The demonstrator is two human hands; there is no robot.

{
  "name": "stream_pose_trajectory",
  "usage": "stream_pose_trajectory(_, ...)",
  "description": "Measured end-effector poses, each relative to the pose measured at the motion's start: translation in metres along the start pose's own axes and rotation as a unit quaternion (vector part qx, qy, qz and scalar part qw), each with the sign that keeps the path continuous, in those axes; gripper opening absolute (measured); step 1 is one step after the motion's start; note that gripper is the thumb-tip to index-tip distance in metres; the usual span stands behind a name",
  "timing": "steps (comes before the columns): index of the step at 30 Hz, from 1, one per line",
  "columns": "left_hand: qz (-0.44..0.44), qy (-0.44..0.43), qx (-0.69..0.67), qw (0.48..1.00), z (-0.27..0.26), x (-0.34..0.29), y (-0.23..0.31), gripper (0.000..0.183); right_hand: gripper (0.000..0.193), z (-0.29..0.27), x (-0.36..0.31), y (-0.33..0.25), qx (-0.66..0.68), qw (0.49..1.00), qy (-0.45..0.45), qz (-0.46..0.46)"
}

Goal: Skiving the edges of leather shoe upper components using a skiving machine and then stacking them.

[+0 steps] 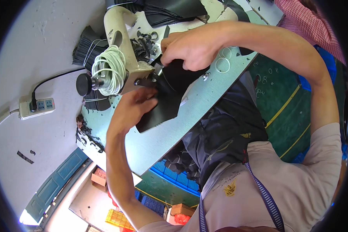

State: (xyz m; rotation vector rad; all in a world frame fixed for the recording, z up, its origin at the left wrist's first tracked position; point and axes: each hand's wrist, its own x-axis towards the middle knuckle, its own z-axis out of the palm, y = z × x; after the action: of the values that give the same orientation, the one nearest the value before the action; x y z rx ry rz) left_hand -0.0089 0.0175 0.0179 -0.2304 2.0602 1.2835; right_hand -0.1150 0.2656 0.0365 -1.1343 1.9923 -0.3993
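Observation:
A flat black sheet of material (164, 108) lies on the pale green worktable (205, 104), its far edge pushed under the head of a cream-coloured machine (123, 42). My left hand (137, 104) pinches the sheet's left side close to the machine's metal foot (149, 79). My right hand (189, 48) presses down on the sheet's far side, right beside the machine head. A coil of white cord (110, 67) hangs around the machine's black knob (84, 84).
Black offcuts (145, 40) litter the table behind the machine, and more black sheets (170, 11) are stacked at the back. White rings (222, 63) lie on the table's right part. A power strip (36, 106) sits at left. Another person's red checked sleeve (309, 23) shows at top right.

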Motion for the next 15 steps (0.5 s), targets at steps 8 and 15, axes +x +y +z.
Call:
stream_pose_trajectory(8,-0.063,0.077,0.097,0.990,0.010,-0.004,-0.002,0.022,0.043,0.003,-0.027,0.013,-0.018,0.996,0.086,-0.009)
stream_pose_trajectory(15,-0.115,0.099,0.121,0.981,0.008,0.016,-0.010,0.030,0.049,-0.012,-0.027,0.008,0.065,0.996,-0.064,0.010)
